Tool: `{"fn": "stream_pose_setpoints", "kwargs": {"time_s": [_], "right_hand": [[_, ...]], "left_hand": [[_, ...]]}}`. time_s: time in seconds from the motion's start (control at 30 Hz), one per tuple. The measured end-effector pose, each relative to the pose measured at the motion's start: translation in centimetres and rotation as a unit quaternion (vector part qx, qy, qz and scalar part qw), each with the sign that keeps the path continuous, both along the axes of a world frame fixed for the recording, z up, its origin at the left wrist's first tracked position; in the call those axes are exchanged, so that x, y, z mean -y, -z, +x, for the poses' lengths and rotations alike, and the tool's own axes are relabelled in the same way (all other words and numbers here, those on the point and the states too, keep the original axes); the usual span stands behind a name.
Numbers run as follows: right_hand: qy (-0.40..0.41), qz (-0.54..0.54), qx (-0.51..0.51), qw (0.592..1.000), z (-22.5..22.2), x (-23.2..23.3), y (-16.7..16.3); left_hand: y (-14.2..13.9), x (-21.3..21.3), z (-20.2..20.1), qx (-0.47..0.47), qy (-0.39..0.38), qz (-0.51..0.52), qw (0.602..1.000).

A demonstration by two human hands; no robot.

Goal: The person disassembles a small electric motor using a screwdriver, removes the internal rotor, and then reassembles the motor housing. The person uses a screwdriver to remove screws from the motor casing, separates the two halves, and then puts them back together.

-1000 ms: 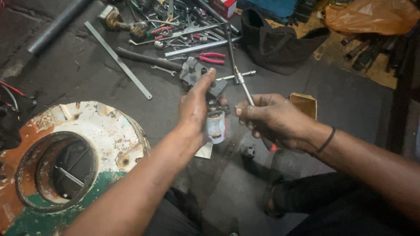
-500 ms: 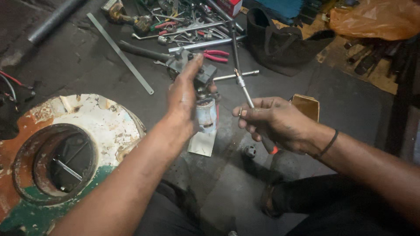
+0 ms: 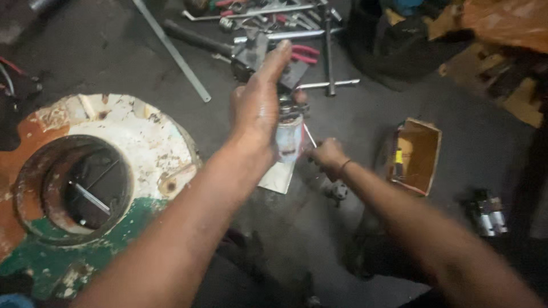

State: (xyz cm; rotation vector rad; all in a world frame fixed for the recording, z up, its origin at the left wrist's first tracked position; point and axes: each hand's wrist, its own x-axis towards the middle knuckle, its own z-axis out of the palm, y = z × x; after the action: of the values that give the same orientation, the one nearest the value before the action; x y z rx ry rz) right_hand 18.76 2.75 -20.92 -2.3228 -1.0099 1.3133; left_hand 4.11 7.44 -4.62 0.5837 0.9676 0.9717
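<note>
My left hand point(image 3: 258, 108) is raised over the floor and grips a small silver cylinder with a reddish label point(image 3: 289, 138), held upright with the fingers wrapped round its top. My right hand point(image 3: 327, 157) is a closed fist just right of the cylinder's lower end. It holds a thin pale metal tool point(image 3: 309, 136) whose tip points at the cylinder. The blur hides whether the tip touches it. Under both hands a pale flat sheet point(image 3: 278, 178) lies on the dark floor.
A big round metal housing point(image 3: 142, 137), painted white, green and orange, with a round opening, lies at the left. Loose tools, red-handled pliers point(image 3: 306, 53) and a T-handle wrench point(image 3: 329, 57) lie at the top. An open cardboard box point(image 3: 419, 151) and a black bag point(image 3: 388, 51) are at the right.
My left hand has lifted the cylinder higher and away from me. My right hand has moved left and closer to the cylinder's lower end, still closed on the thin tool.
</note>
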Motion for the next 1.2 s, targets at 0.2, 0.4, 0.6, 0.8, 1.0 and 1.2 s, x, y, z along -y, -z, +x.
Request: {"fn": "stream_pose_setpoints", "kwargs": {"time_s": [0.2,0.4,0.6,0.8,1.0,1.2], "right_hand": [[-0.083,0.139,0.153,0.975,-5.9,0.8,7.9],[-0.121,0.188,0.078,0.972,-6.1,-0.1,6.8],[0.06,-0.017,-0.056,0.996,-0.9,-1.1,1.6],[0.027,0.039,-0.183,0.982,6.6,-1.2,-6.0],[-0.035,0.05,-0.044,0.997,10.1,3.8,-15.1],[-0.073,0.125,0.021,0.989,8.7,9.7,-19.9]], "left_hand": [[1.0,0.6,-1.3,-0.113,0.009,0.137,0.984],[1.3,0.5,-2.0,-0.094,-0.026,0.092,0.991],[0.7,0.1,-1.8,-0.121,-0.038,0.034,0.991],[0.1,-0.3,1.5,-0.061,-0.003,0.045,0.997],[0.8,0.0,3.5,-0.148,0.049,0.033,0.987],[1.4,-0.8,4.3,-0.035,0.079,-0.036,0.996]]}}
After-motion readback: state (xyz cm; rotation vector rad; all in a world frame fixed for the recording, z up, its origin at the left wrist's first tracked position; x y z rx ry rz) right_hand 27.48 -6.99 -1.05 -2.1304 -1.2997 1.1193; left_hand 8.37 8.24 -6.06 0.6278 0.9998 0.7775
